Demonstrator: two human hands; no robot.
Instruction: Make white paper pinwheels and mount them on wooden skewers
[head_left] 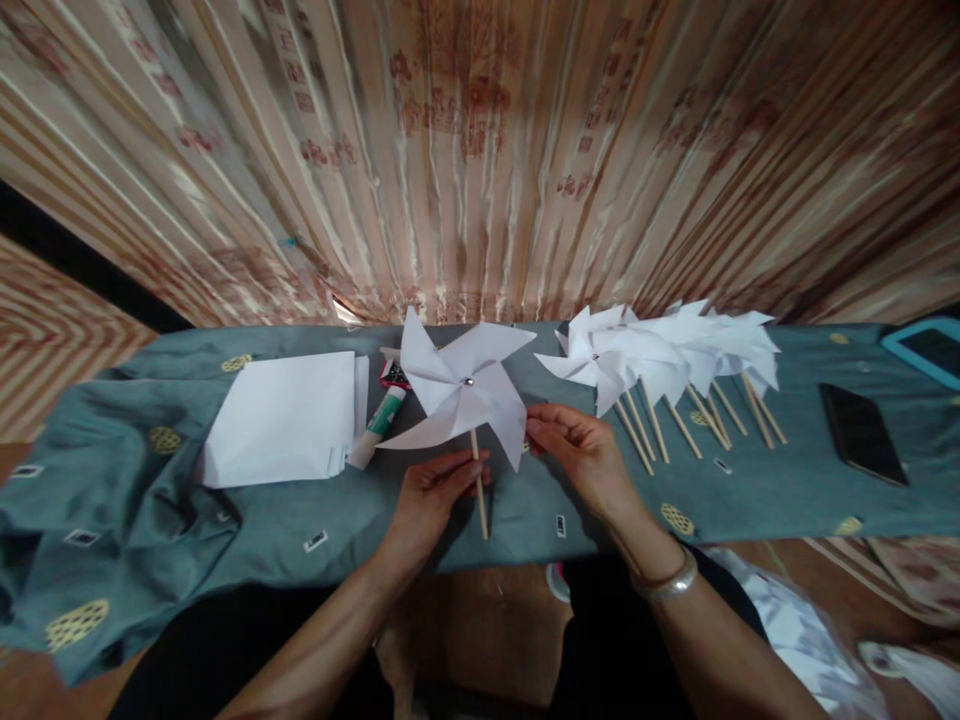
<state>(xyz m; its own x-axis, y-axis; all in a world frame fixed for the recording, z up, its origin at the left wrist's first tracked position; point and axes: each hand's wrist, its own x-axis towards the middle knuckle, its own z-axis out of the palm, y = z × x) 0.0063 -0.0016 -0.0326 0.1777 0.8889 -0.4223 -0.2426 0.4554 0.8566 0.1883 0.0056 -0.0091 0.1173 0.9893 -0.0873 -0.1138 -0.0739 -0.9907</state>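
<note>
A white paper pinwheel (487, 395) on a thin wooden stick (481, 505) stands out in front of me, its blades spread around a small metal pin at the centre. My left hand (435, 495) is closed around the stick just below the blades. At the pinwheel's right side, the fingers of my right hand (577, 445) are pinched together at the edge of a blade; the exact contact is partly hidden. Left of the pinwheel lies a glue stick (381, 425) with a green label, and behind it a small red box (393, 372) with dark contents.
A stack of white paper sheets (289, 415) lies on the left of the cloth-covered table (277, 540). Several pinwheels (660, 345) overlap at the back right. Farther right are a dark phone (862, 432) and a blue-framed device (930, 350). A patterned curtain (480, 180) hangs behind.
</note>
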